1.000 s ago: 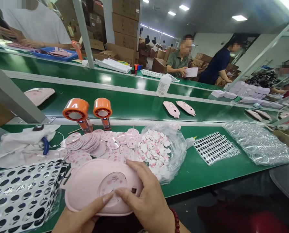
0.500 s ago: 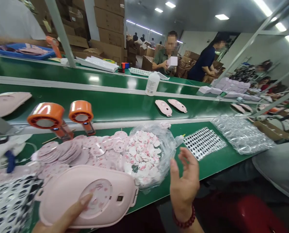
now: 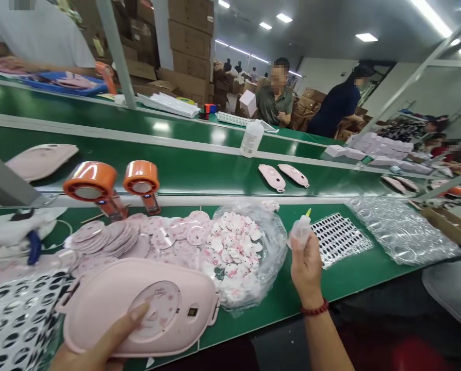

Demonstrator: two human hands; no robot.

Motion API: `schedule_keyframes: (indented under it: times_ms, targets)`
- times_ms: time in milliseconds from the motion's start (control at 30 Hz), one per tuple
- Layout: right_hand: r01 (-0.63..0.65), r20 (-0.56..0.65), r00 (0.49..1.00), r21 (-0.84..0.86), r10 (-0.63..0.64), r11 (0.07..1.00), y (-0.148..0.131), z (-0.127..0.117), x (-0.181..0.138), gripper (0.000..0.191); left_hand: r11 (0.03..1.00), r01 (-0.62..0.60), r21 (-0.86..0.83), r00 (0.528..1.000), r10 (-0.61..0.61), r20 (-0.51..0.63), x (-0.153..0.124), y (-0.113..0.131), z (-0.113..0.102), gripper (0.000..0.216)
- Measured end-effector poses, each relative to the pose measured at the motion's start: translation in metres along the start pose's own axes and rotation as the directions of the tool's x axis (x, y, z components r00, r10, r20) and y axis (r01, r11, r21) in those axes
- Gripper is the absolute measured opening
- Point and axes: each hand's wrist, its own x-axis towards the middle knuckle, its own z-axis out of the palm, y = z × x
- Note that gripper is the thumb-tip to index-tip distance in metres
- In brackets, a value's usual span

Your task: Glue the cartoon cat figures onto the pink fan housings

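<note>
Head view: left hand (image 3: 93, 350) grips pink casing (image 3: 106, 288), thumb (image 3: 132, 317) on its disc (image 3: 164, 306), seemingly to steady it; right of this, right hand (image 3: 308, 265) clasps small bottle (image 3: 300, 231), nozzle (image 3: 308, 212) up.

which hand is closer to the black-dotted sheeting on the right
Right. The right hand, holding a small squeeze bottle, is beside the left edge of the black-dotted sheeting; the left hand is far to its left, on the pink casing.
</note>
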Motion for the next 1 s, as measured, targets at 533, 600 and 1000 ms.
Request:
schedule_keyframes:
  times_ms: [533,600,1000]
  targets:
    - [0.25,0.371,0.839,0.388,-0.399,0.887,-0.166,0.044,-0.099,0.012,0.999,-0.032,-0.032,0.998,0.034,0.058,-0.031,0.017,-0.015,0.081]
    - [0.288,0.391,0.814,0.369,-0.429,0.883,-0.172,0.047,-0.099,0.011,0.997,-0.076,0.004,0.994,0.075,0.082,-0.03,0.013,-0.022,0.077]
    - [0.333,0.427,0.785,0.32,-0.449,0.887,-0.178,0.044,-0.092,0.013,0.997,-0.073,-0.005,0.992,0.073,0.101,-0.029,0.013,-0.028,0.085]
